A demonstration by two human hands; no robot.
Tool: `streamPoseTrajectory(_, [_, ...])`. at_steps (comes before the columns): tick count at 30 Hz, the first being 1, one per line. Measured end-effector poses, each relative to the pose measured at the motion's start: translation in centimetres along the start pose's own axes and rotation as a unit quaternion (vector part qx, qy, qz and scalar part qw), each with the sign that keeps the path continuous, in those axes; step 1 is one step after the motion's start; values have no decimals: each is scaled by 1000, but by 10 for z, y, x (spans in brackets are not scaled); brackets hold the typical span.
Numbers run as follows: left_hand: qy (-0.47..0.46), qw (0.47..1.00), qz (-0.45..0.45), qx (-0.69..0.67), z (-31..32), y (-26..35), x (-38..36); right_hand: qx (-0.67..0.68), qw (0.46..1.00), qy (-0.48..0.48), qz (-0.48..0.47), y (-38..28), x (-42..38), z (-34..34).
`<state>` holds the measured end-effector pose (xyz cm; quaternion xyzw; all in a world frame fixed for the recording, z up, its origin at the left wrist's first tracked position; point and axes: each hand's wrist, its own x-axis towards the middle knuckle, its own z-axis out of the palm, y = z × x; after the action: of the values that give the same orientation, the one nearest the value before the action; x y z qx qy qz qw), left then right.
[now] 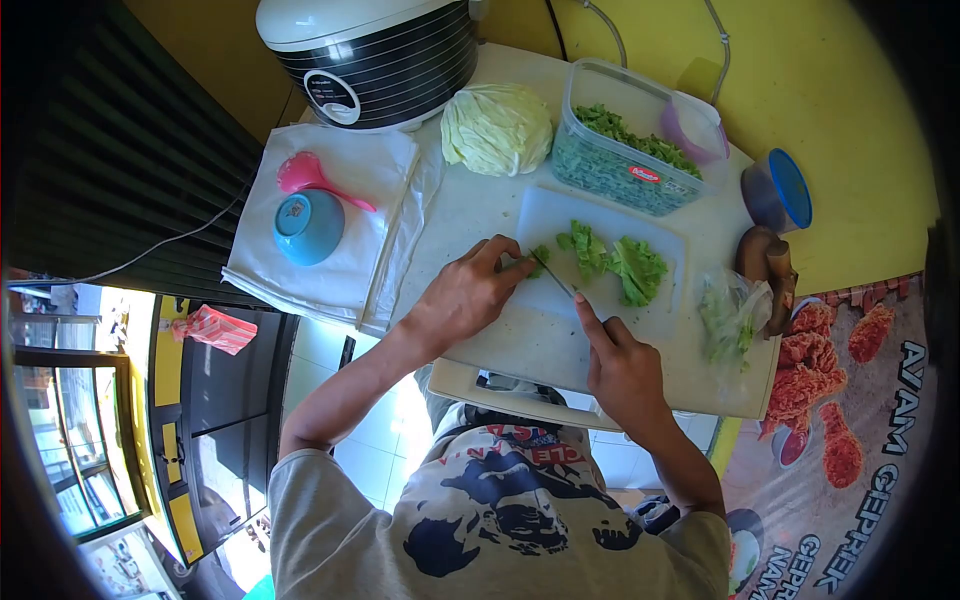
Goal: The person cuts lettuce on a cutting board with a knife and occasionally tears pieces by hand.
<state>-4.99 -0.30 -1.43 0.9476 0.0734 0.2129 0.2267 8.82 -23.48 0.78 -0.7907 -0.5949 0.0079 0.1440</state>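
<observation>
My right hand is wrapped round the handle of a knife, index finger stretched along its back. The blade points up and left over a white cutting board. At the board's left edge, my left hand pinches a small piece of green lettuce beside the blade tip. More lettuce leaves lie on the board to the right of the knife. Behind the board stands a clear plastic container holding cut lettuce.
A cabbage and a rice cooker stand at the back. On white cloth at left are a blue bowl and pink ladle. At right are a plastic bag of greens, a wooden pestle and a blue-lidded tub.
</observation>
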Motion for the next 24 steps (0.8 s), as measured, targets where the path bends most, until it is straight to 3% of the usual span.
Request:
streamPoseTrajectory(18, [12,998,-15,-53,0,1,1,-14,999,31,27,6,7,5])
streamPoseTrajectory(24, [31,991,-53,-120,-2,6,3,110,993,40,27,4,-6,-3])
